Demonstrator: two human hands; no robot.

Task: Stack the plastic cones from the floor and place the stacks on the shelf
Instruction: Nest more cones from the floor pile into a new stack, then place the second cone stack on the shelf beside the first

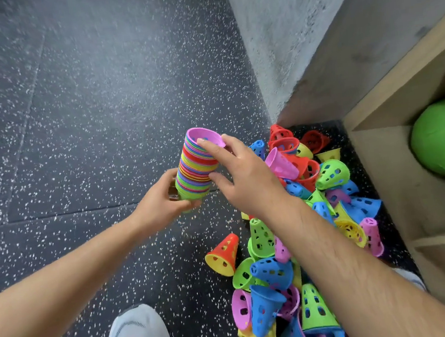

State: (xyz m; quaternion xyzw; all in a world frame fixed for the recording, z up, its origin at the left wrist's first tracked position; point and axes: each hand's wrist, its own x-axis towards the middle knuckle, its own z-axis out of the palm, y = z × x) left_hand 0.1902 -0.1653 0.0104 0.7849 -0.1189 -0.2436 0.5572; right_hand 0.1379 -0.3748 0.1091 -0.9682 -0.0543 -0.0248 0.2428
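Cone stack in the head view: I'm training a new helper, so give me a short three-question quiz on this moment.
1. True or false: the left hand grips the bottom of the cone stack.
2. What colour is the top cone of the stack? A) blue B) pink C) yellow
3. Fill in: the right hand has its fingers on the stack's ____ cone, while the loose cones lie on the speckled floor beside the wooden shelf.

Key: 1 true; 2 B; 3 top.
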